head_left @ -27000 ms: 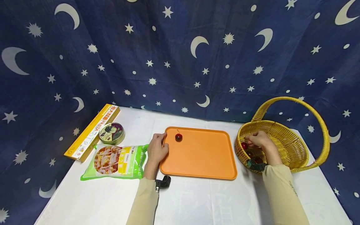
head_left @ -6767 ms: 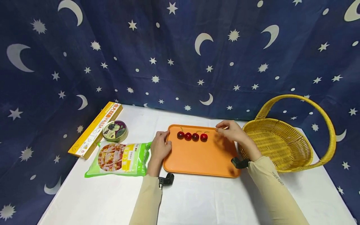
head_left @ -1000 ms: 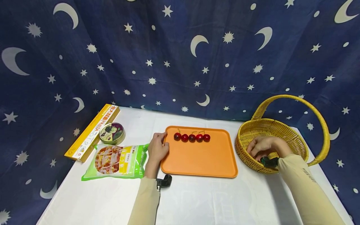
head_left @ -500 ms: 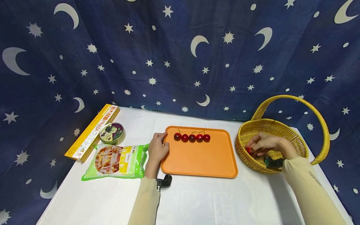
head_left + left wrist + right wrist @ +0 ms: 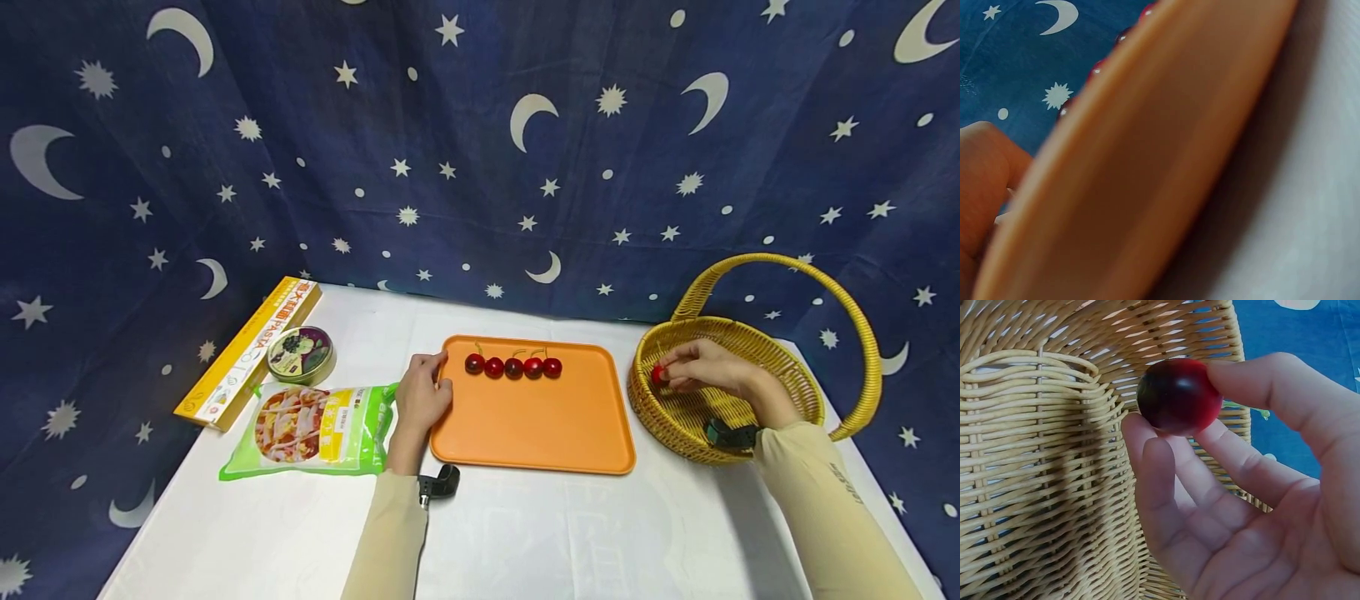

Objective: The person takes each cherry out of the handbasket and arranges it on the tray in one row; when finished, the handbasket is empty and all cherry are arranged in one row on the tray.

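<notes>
My right hand [image 5: 705, 369] pinched a cherry [image 5: 1178, 395] between thumb and fingertips, just above the basket [image 5: 780, 392] floor near its left wall. My left hand [image 5: 422, 396] gripped the left rim of the tray [image 5: 532, 425], fingers curled over the edge. Five cherries [image 5: 513, 367] sat in a touching row along the tray's far side on the bench [image 5: 525, 533].

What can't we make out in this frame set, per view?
- Left wrist: the orange tray fills the frame, blurred; the cherries on it show only as red slivers at its rim.
- Left wrist: the left hand is cut off by the frame edge; its grip is unreadable there.
- Head: the basket floor under the right hand is hidden.
- Right wrist: the held cherry shows no stem.
</notes>
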Demonstrator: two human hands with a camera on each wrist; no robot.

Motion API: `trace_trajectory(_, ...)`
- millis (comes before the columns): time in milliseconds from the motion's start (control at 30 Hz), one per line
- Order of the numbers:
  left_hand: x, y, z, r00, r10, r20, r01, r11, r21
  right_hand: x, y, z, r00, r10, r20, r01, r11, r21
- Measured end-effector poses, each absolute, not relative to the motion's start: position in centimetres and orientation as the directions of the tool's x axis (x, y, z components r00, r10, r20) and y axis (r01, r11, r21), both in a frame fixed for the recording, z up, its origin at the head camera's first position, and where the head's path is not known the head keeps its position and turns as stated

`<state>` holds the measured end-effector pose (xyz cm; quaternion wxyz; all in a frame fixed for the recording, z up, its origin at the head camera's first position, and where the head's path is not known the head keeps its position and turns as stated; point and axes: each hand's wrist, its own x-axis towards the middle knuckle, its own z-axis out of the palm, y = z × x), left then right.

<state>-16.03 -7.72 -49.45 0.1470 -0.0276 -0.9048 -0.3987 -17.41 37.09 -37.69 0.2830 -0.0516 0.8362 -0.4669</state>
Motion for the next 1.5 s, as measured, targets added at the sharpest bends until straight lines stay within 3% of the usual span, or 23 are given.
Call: trace_trajectory(1500, -16.0, -7.7, -49.1, -0.965, -0.079, 0.248, 0.128, 0.687, 0.715, -18.2, 35.1, -35.1, -0.884, -0.290, -0.366, 0.137, 0.588, -0.797)
